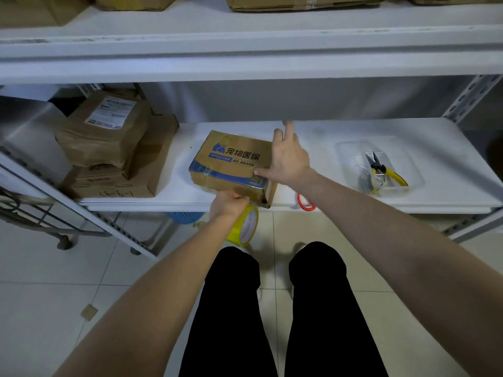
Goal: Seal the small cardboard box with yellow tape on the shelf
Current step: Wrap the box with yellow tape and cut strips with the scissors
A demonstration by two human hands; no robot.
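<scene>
A small cardboard box (231, 164) with blue print stands tilted on the white shelf (321, 131), its near edge at the shelf's front lip. My right hand (288, 156) rests on the box's right end, fingers straight and spread, thumb lying along the top front edge. My left hand (228, 205) is below the box's front face, fingers curled round a roll of yellow tape (245, 225) that hangs under the shelf edge. Whether a tape strip runs up onto the box is hidden by the hand.
Stacked brown parcels (109, 148) fill the shelf's left end. A clear tray (378, 164) with yellow-handled pliers (381, 170) sits at the right. An orange ring (306, 204) lies at the shelf's front edge. Another shelf with boxes (299, 1) overhangs above.
</scene>
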